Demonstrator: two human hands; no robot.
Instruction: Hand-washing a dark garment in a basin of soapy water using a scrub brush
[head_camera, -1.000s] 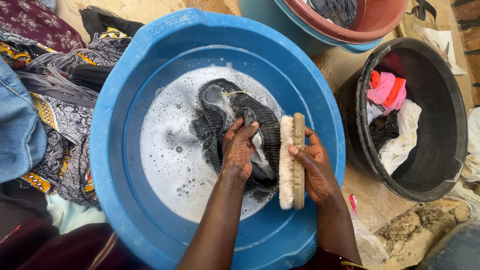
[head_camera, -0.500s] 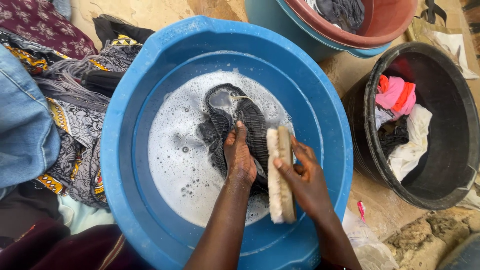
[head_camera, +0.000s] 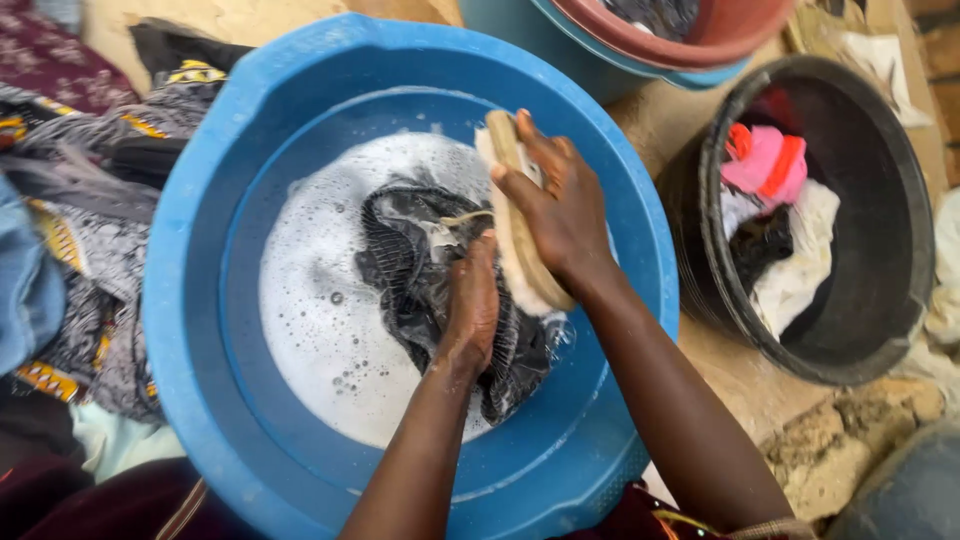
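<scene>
Right hand gripped wooden scrub brush over dark garment. Left hand pressed flat, open, on garment in blue basin.

Brush pushed to the far end of the cloth

The right hand now drives the wooden scrub brush farther up the dark wet garment, while the left hand sits nearer, beside the brush's near end.
</scene>
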